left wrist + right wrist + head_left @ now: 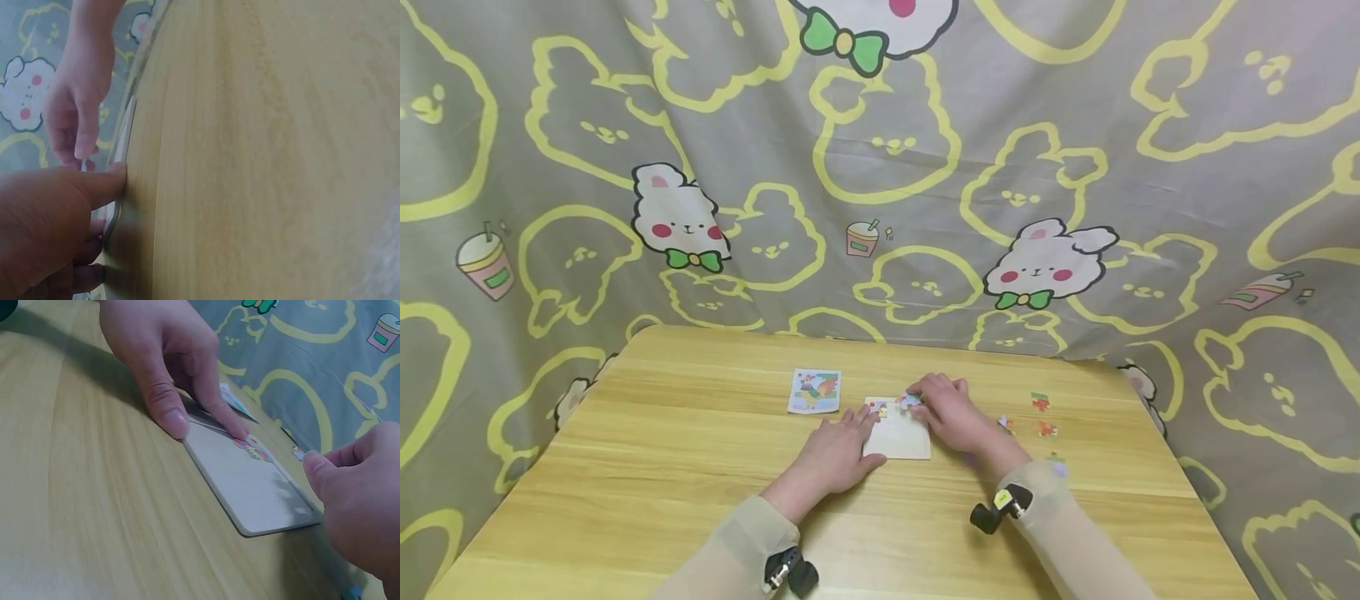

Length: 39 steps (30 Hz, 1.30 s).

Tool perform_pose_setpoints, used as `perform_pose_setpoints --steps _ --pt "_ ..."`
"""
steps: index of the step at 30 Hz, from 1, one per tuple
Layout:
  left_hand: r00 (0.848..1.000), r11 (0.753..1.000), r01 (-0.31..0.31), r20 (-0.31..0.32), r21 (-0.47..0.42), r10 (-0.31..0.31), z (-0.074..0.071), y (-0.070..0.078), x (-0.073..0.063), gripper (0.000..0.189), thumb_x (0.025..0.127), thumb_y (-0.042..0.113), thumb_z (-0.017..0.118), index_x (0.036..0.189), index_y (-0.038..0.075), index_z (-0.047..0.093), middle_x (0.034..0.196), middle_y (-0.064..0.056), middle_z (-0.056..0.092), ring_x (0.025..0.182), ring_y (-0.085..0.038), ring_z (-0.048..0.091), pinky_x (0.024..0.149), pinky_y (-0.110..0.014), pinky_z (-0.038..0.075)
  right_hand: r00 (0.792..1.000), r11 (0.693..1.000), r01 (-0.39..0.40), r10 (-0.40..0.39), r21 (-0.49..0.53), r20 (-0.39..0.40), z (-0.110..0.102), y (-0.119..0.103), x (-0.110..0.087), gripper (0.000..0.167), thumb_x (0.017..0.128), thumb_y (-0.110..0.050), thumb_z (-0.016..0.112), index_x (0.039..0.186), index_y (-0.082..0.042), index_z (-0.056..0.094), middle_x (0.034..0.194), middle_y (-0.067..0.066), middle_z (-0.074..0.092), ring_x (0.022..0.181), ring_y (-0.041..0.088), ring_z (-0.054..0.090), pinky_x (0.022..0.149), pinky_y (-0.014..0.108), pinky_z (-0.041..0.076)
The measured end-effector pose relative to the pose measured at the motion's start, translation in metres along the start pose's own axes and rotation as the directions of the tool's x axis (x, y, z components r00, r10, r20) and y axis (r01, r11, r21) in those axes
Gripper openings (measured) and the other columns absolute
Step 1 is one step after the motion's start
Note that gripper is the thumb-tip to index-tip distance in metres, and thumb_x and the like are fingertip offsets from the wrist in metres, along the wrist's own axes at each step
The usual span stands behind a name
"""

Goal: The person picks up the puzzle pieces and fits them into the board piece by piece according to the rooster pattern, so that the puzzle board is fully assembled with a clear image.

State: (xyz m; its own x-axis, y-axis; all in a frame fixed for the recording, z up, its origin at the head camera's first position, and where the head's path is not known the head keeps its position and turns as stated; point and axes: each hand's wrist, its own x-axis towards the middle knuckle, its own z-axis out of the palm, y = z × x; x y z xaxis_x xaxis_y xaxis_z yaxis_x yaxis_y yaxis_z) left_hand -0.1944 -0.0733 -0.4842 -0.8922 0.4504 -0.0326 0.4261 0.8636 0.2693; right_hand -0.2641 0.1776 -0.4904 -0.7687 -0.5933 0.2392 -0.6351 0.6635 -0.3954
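A white puzzle tray (897,442) lies flat on the table, with a small colourful jigsaw piece (253,450) in its upper left part. My left hand (835,454) rests at the tray's left side, thumb by the near edge and a fairly straight forefinger touching that piece. Over the tray's far right part is my right hand (953,417). Its thumb and finger pinch another jigsaw piece (910,400), mostly light blue, which the right wrist view shows raised above the tray and partly hidden by the fingertips.
A picture card (815,392) with a rooster lies to the left, behind my left hand. Several loose jigsaw pieces (1047,429) are scattered right of the tray, some partly behind my right forearm. A patterned curtain (910,208) hangs behind the wooden table (647,450).
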Motion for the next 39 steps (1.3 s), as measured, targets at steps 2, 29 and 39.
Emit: perform_pose_setpoints --steps 2,29,39 --pt "1.0 1.0 0.004 0.003 0.001 -0.004 0.0 0.001 0.0 0.074 0.104 0.051 0.064 0.157 0.002 0.049 0.163 -0.017 0.043 0.146 -0.041 0.045 0.112 -0.066 0.04 1.0 1.0 0.007 -0.007 -0.001 0.003 0.002 -0.001 0.001 0.029 0.105 -0.019 0.067 0.132 -0.007 0.064 0.124 0.002 0.065 0.118 0.024 0.055 0.094 0.048 0.031" --pt "1.0 0.998 0.016 0.012 0.062 -0.017 -0.003 0.003 0.001 0.075 0.103 0.055 0.063 0.156 0.004 0.052 0.163 -0.015 0.046 0.146 -0.038 0.046 0.11 -0.061 0.045 0.999 0.996 -0.002 0.005 -0.09 0.038 0.018 -0.008 0.008 0.034 0.107 -0.031 0.065 0.133 -0.01 0.071 0.12 -0.001 0.065 0.114 0.02 0.055 0.093 0.046 0.031" --pt "1.0 0.994 -0.002 -0.01 0.114 0.003 -0.008 0.005 0.002 0.073 0.1 0.055 0.068 0.151 0.003 0.058 0.156 -0.017 0.053 0.141 -0.038 0.053 0.105 -0.055 0.051 0.999 0.994 -0.001 0.005 -0.11 0.042 0.019 -0.014 0.009 0.034 0.107 -0.029 0.065 0.134 -0.01 0.071 0.12 0.0 0.065 0.112 0.02 0.056 0.092 0.046 0.034"
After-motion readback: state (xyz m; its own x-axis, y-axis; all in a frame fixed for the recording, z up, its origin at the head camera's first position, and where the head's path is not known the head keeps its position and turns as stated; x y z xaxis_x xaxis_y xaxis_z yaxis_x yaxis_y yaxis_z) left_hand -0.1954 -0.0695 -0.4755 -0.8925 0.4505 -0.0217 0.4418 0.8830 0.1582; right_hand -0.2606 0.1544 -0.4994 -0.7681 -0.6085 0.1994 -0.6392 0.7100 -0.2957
